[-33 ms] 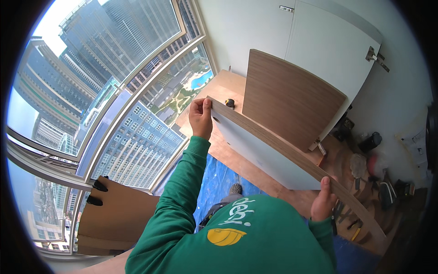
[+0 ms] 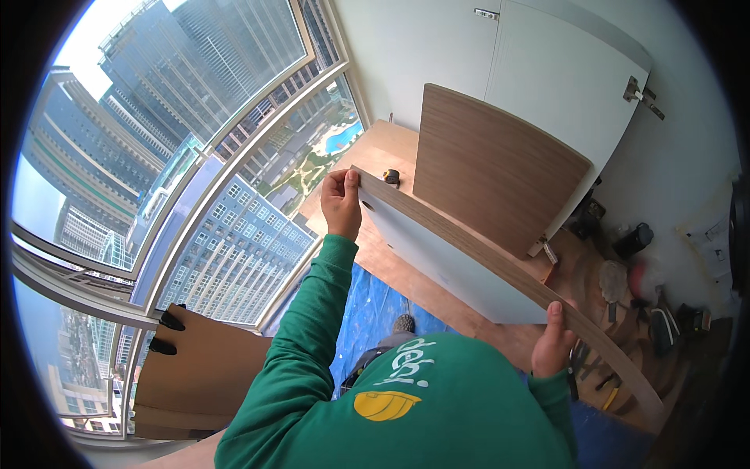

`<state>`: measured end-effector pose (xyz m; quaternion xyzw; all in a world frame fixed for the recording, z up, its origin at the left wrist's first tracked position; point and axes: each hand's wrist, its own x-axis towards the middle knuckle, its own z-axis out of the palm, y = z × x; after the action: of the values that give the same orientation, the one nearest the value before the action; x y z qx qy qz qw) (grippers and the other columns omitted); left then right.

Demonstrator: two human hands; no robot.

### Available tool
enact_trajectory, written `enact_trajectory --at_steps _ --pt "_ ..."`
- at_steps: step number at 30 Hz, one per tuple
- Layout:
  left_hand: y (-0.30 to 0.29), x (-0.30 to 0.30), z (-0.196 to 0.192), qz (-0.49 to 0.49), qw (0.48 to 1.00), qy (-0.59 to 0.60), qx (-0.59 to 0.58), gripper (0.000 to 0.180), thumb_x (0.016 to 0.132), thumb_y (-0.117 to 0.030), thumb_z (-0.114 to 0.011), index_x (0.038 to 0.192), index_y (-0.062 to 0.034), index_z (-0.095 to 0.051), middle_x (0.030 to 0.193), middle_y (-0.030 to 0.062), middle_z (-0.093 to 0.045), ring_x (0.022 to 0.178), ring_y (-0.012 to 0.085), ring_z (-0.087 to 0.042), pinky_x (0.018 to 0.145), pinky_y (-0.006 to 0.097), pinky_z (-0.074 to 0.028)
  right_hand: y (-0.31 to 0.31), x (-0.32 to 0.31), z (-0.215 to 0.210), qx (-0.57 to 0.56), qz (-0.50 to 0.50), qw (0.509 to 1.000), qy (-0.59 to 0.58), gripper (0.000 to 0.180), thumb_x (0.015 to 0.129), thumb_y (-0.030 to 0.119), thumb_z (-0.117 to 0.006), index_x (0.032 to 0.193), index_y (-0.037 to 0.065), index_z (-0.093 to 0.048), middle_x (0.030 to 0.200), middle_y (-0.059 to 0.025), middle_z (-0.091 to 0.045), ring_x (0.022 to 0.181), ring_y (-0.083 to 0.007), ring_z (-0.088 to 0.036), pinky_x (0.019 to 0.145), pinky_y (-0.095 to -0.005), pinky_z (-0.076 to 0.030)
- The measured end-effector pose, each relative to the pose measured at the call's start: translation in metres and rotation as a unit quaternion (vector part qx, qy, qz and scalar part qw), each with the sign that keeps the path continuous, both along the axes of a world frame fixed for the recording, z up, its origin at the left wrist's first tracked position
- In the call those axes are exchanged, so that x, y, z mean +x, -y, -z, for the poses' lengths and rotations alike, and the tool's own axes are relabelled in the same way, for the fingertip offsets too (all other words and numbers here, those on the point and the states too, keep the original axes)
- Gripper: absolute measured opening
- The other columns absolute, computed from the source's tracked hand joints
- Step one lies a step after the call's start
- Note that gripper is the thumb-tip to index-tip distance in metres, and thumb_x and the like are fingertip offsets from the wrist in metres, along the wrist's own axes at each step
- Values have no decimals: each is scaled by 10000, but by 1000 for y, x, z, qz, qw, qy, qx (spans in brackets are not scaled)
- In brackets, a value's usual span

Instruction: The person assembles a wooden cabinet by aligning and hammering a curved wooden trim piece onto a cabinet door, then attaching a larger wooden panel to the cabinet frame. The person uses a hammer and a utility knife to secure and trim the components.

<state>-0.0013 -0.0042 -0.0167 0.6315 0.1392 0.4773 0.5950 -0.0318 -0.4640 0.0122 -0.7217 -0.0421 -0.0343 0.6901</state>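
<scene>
A long panel (image 2: 445, 270), white-faced with a brown edge, slanted across in front of the person. The left hand (image 2: 341, 205) gripped its far end; the right hand (image 2: 551, 344) gripped its edge nearer the body. Beyond it, a tape measure (image 2: 391, 178) lay near an upright brown board (image 2: 500, 168).

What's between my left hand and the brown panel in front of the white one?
Between your left hand and the brown panel, the head view shows the end of the held board, then a tape measure.
</scene>
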Motion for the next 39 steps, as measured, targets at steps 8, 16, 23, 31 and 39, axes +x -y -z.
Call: enact_trajectory --at_steps 8,16,23,31,39 --pt "0 6 -17 1 999 -42 21 211 1045 -228 -653 1126 -33 -661 999 34 -691 922 125 -637 834 273 -517 -14 12 -5 18 -10 998 53 263 1023 287 -627 1041 26 -603 1025 -51 -594 929 -140 -529 855 -308 -446" --pt "53 -7 -78 -92 850 -156 494 122 938 -190 -723 1038 -130 -758 1218 39 -720 1377 308 -535 1195 544 -332 -13 6 -12 18 -32 999 18 330 1013 348 -568 1059 22 -590 1019 -36 -520 940 -135 -471 879 -309 -407" --pt "128 0 -97 156 810 -98 557 297 830 -379 -829 956 -124 -747 1060 31 -730 1115 257 -671 1003 435 -492 -11 6 0 -10 -14 998 59 304 1012 321 -562 1043 19 -581 1024 -69 -564 944 -176 -498 883 -344 -416" --pt "178 -2 -106 317 768 -42 555 413 775 -394 -868 1045 -127 -705 924 18 -669 860 233 -656 768 378 -506 -8 9 3 -4 -27 998 56 281 1005 297 -566 1049 20 -573 1052 -97 -598 969 -200 -530 910 -368 -425" --pt "180 -1 -103 297 773 -62 557 373 781 -402 -855 991 -156 -669 869 -4 -624 824 215 -628 747 362 -479 -7 12 0 0 -55 996 66 323 1028 349 -559 1077 30 -568 1119 -89 -549 1033 -179 -494 953 -348 -403"
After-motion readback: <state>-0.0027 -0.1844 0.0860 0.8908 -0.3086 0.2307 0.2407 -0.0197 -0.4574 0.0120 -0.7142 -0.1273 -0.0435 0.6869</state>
